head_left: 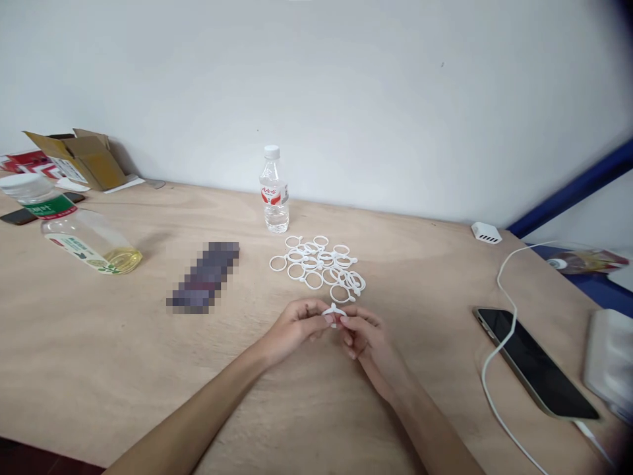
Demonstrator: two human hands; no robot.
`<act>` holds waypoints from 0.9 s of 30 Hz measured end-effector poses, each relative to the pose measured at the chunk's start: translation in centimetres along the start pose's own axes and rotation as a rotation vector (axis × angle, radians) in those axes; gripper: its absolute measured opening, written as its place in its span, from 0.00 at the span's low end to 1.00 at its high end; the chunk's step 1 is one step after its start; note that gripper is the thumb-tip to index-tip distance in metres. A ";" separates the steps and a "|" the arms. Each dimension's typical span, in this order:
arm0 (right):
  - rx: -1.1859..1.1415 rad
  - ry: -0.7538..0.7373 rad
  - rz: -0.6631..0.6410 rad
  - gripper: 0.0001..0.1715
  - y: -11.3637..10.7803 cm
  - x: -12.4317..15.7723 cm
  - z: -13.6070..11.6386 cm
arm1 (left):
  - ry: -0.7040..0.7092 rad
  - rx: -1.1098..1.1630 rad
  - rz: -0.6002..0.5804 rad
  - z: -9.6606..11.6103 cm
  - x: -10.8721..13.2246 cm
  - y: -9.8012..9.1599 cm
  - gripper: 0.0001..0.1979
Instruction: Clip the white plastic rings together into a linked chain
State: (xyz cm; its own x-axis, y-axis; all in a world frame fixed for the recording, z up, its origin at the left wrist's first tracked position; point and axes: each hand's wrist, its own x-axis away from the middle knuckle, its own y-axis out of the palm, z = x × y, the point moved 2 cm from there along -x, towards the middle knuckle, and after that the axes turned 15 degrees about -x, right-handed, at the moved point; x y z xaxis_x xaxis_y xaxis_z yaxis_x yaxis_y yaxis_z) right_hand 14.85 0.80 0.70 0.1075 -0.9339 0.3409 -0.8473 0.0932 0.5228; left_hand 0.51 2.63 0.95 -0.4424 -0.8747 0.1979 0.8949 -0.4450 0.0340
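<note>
Table [138,369], left hand [295,324], right hand [372,338], pinched ring [334,309]

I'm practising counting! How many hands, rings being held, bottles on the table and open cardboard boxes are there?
Hands: 2 (left hand, right hand)
White ring held: 1
Bottles on the table: 2 (green-label bottle, water bottle)
Open cardboard box: 1
Total: 6

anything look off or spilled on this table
No spill shows. The cable trails loosely across the phone, and the dark patch left of the rings is pixelated, so I can't tell what it is.
</note>
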 end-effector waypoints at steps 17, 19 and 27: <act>0.780 -0.551 0.177 0.10 -1.2 -0.3 -0.5 | 0.181 -0.982 0.250 1.3 -3.1 0.5 0.10; 0.888 -0.601 0.198 0.11 -1.3 -0.3 -0.5 | 0.184 -1.213 0.241 1.4 -4.0 1.0 0.16; 0.887 -0.621 0.314 0.15 -2.5 -0.8 -1.2 | 0.195 -1.453 0.161 2.5 -4.1 2.1 0.10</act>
State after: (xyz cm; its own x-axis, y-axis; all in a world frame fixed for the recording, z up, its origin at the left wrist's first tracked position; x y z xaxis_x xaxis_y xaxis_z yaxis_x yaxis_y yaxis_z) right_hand 17.47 1.75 0.08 -0.2429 -0.9453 -0.2176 -0.8881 0.3069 -0.3423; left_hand 4.36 5.80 2.68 -0.4521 -0.8914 -0.0322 0.1441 -0.0374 -0.9888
